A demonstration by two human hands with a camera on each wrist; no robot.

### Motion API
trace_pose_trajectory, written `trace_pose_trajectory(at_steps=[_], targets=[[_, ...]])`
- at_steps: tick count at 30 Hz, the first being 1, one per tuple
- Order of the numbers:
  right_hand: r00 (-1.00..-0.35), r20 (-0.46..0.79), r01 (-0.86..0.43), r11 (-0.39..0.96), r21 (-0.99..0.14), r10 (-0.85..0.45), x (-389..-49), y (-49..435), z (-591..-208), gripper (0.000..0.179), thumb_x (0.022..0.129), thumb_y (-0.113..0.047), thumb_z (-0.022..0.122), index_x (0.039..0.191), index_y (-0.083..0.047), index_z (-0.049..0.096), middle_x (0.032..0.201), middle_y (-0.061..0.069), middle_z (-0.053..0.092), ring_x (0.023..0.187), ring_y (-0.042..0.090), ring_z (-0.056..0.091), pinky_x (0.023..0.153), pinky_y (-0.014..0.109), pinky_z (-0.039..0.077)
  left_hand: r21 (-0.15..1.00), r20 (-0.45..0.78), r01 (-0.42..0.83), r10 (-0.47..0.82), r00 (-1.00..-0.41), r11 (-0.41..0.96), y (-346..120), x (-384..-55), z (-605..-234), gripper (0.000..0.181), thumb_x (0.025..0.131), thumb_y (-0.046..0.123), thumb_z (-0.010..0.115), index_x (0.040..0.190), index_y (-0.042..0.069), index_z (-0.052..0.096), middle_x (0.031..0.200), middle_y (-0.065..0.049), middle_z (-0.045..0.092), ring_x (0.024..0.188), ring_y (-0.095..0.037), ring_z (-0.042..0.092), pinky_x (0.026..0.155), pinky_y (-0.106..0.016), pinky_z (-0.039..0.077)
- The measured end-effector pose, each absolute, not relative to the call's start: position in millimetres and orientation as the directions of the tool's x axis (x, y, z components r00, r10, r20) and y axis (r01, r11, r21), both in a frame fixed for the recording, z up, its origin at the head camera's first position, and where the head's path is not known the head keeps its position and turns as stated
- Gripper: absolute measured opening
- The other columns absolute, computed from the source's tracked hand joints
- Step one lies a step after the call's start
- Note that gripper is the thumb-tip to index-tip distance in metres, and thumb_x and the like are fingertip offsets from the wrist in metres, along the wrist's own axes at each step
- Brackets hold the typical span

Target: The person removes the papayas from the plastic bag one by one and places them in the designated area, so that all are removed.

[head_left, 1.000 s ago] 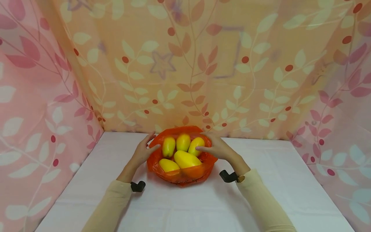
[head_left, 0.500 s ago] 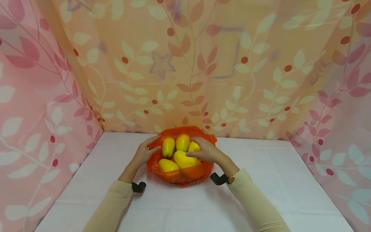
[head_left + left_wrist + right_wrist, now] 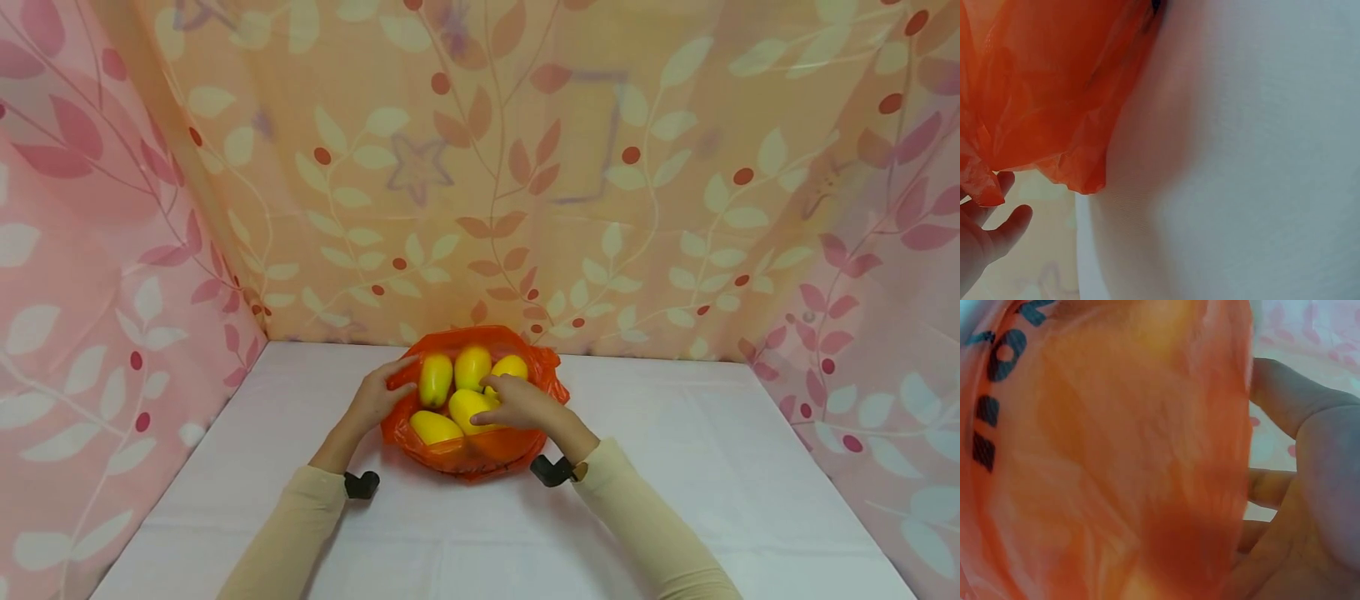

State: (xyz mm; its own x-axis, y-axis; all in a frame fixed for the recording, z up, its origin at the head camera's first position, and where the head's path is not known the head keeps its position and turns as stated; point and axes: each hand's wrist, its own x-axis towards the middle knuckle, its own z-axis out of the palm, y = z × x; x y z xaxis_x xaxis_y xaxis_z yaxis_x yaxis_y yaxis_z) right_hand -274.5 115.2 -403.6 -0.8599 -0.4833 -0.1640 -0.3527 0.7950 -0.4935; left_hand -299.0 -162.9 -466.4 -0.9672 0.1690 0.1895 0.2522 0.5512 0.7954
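Observation:
Several yellow mangoes (image 3: pixel 435 383) lie in an orange plastic bag (image 3: pixel 468 462) whose mouth is spread wide. My left hand (image 3: pixel 371 398) is at the bag's left rim, thumb and fingers apart; in the left wrist view a fold of the bag partly covers its fingers. Over the bag's right side reaches my right hand (image 3: pixel 528 407), fingers spread above the central mango (image 3: pixel 465 407) and the far-right mango (image 3: pixel 512 365). Whether its fingertips touch them I cannot tell. In the right wrist view the bag's wall, with dark printing, hides part of that hand (image 3: pixel 1316 481).
The bag stands on a white-covered table (image 3: pixel 675 467), close to its back edge. A patterned orange curtain (image 3: pixel 480 208) hangs behind, with pink leaf-print cloth (image 3: pixel 97 333) on both sides. Each wrist carries a small black camera mount (image 3: pixel 362 485).
My right hand has moved left from the bag's right rim to above the mangoes, uncovering the right rim. The left hand has shifted only slightly; the mangoes lie as before.

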Motion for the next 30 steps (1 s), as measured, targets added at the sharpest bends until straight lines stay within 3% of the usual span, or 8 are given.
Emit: trace_pose_trajectory(at_steps=[14, 21, 30], targets=[[-0.868, -0.213, -0.351, 0.857, -0.377, -0.449, -268.3, 104.4, -404.6, 0.08, 0.079, -0.044, 0.078, 0.142, -0.005, 0.047, 0.126, 0.012, 0.063, 0.112, 0.027, 0.059, 0.104, 0.043, 0.048, 0.729, 0.188, 0.211, 0.107, -0.976, 0.651, -161.0, -301.4, -469.7, 0.048, 0.093, 0.016, 0.065, 0.139, 0.01, 0.055, 0.136, -0.024, 0.056, 0.127, -0.044, 0.051, 0.109, -0.057, 0.038], [-0.884, -0.248, -0.301, 0.888, -0.349, -0.397, -262.2, 98.8, -406.0, 0.082, 0.079, -0.044, 0.078, 0.145, -0.009, 0.044, 0.13, 0.012, 0.061, 0.118, 0.029, 0.057, 0.106, 0.046, 0.046, 0.776, 0.189, 0.179, 0.048, -0.981, 0.605, -159.2, -303.0, -471.6, 0.044, 0.092, 0.011, 0.064, 0.136, 0.008, 0.058, 0.135, -0.024, 0.058, 0.128, -0.041, 0.052, 0.109, -0.053, 0.04], [-0.891, -0.251, -0.279, 0.893, -0.354, -0.378, -261.4, 98.3, -411.4, 0.081, 0.079, -0.043, 0.079, 0.144, -0.012, 0.043, 0.128, 0.012, 0.061, 0.115, 0.03, 0.058, 0.104, 0.048, 0.047, 0.819, 0.179, 0.147, -0.004, -0.984, 0.555, -158.0, -303.9, -473.3, 0.041, 0.093, 0.01, 0.063, 0.134, 0.007, 0.059, 0.135, -0.023, 0.057, 0.13, -0.04, 0.05, 0.111, -0.051, 0.039]])
